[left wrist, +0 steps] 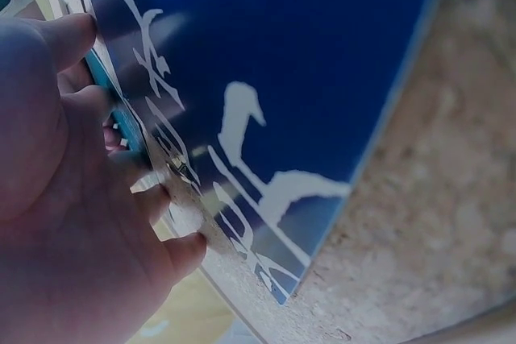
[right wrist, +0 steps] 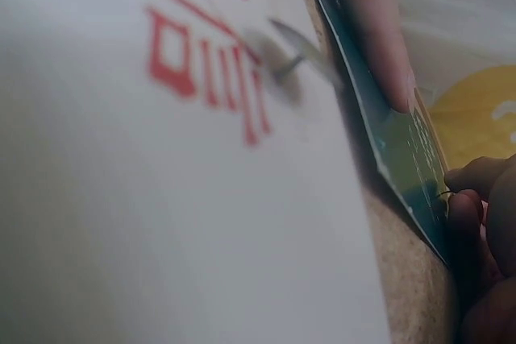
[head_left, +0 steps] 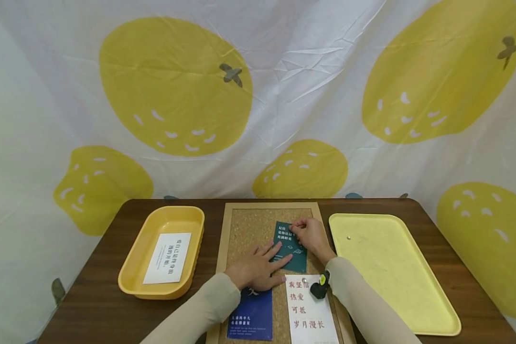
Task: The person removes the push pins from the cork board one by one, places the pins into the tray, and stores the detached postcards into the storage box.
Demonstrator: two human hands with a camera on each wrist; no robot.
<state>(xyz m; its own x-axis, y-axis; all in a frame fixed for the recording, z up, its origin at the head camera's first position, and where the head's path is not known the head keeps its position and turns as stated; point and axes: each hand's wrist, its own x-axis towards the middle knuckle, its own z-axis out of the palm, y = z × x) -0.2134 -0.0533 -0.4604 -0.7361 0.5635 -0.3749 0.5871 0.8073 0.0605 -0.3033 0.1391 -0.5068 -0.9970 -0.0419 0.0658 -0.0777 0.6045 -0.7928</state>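
Observation:
A cork board (head_left: 249, 229) with a wooden frame lies on the table, with cards on it. My left hand (head_left: 258, 267) rests with spread fingers on the lower left of a dark green card (head_left: 298, 263). At that card's top, my right hand (head_left: 314, 236) pinches a thumbtack (right wrist: 445, 194); its thin pin shows between thumb and finger in the right wrist view. Below lie a blue card (head_left: 251, 310), partly under my left hand, and a white card (head_left: 311, 315) with red characters. A thumbtack (head_left: 304, 281) stands in the white card's top.
At the left stands an orange-yellow basin (head_left: 172, 224) with a white printed card (head_left: 167, 260) in it. A pale yellow tray (head_left: 400, 272) lies at the right, bearing a small thumbtack (head_left: 349, 238). A lemon-printed cloth (head_left: 266, 110) hangs behind the table.

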